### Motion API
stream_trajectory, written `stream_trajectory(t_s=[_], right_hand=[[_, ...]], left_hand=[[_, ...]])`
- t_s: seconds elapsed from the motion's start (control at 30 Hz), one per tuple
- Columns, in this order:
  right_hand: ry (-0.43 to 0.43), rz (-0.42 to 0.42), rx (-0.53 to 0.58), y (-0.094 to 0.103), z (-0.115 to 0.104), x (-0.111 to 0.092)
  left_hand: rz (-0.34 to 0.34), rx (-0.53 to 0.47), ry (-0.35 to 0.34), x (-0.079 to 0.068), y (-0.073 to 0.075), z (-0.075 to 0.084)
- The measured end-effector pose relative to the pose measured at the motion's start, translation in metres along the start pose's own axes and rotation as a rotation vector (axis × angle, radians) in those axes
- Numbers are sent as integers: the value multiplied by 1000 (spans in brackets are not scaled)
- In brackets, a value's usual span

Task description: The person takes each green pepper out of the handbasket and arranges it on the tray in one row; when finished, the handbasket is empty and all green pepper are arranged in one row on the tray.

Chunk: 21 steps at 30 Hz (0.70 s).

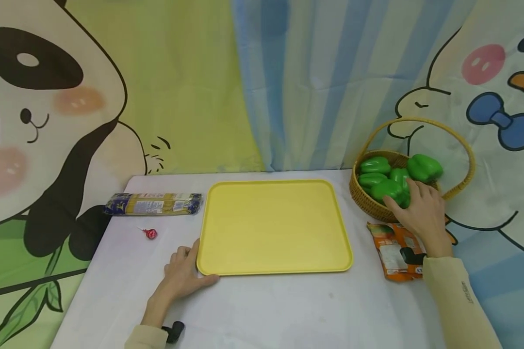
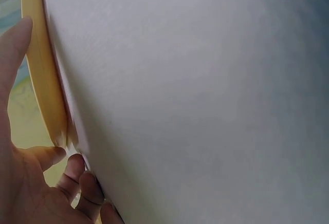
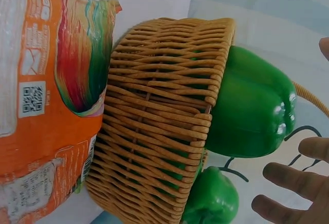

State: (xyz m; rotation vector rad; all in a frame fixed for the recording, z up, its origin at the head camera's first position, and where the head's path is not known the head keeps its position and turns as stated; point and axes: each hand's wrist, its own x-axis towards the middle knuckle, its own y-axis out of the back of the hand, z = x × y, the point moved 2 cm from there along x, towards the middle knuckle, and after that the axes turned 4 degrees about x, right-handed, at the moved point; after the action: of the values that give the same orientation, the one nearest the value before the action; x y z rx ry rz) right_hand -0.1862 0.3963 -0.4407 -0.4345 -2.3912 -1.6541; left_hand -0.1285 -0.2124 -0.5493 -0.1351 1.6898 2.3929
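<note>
At the front left corner of the yellow tray, my left hand touches the rim. In the left wrist view its thumb lies along the tray's outer side, and another finger touches near the corner. My right hand is over the front right of a wicker basket filled with several green bell peppers. Seen from the right wrist, its fingers are spread and stand apart from the large bell pepper at the basket's rim. Nothing shows in its grasp.
An orange packet lies in front of the basket, partly under the right forearm. Left of the tray are a bag of spaghetti and a small red lollipop. The basket's tall handle arches beside the right hand. A printed curtain hangs behind.
</note>
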Motion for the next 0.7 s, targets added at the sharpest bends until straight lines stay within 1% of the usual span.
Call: stream_trajectory(t_s=[0.2,0.4,0.57,0.7], right_hand=[[-35,-49,0,-6,4,6],[-48,-86,-8,-13,2,10],[-31,-114,-51,-13,-7,26],[-11,-167,-105,-14,-11,40]], left_hand=[[4,-1,-9,-2,1,0],[9,12,8,-4,3,-2],[-1,4,10,-4,2,0],[-4,1,15,-2,1,2]])
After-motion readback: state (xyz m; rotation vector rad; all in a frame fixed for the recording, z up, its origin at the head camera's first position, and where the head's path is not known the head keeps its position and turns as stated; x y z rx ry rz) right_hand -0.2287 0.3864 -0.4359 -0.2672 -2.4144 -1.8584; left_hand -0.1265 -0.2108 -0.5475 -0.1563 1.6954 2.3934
